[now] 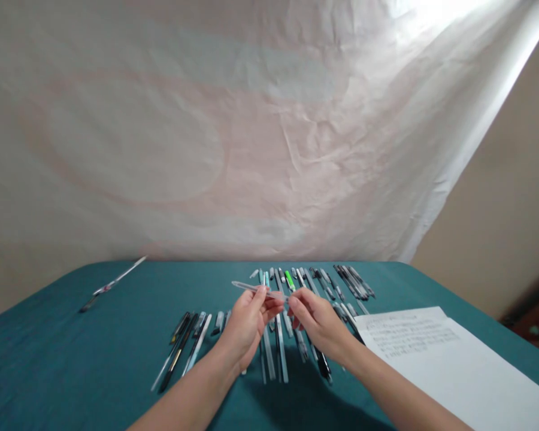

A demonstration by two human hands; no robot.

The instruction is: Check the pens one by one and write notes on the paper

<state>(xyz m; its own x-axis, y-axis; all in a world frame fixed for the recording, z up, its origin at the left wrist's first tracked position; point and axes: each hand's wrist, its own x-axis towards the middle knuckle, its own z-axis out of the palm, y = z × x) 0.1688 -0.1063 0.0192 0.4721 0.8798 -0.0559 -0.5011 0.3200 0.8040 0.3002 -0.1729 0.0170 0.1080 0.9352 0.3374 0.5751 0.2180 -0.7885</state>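
Note:
Between thumb and fingers, my left hand [254, 317] pinches a clear, slim pen barrel [247, 286] above the table. The barrel lies nearly level, its far end pointing left. My right hand [312, 314] is closed at the barrel's right end, with thumb and fingertips pressed together there; the tip itself is hidden by the fingers. Under and around both hands lie rows of pens and pen parts, among them clear barrels [282, 359], a black pen [324, 366] and a bright green cap [290, 281].
Sheets of white paper [458, 365] with handwriting lie at the right. More pens [354, 282] sit at the back right, and others [178, 353] left of my hands. A long thin stick-like item [117, 281] rests far left on the green tabletop [49, 359]. Pale fabric [206, 149] hangs behind.

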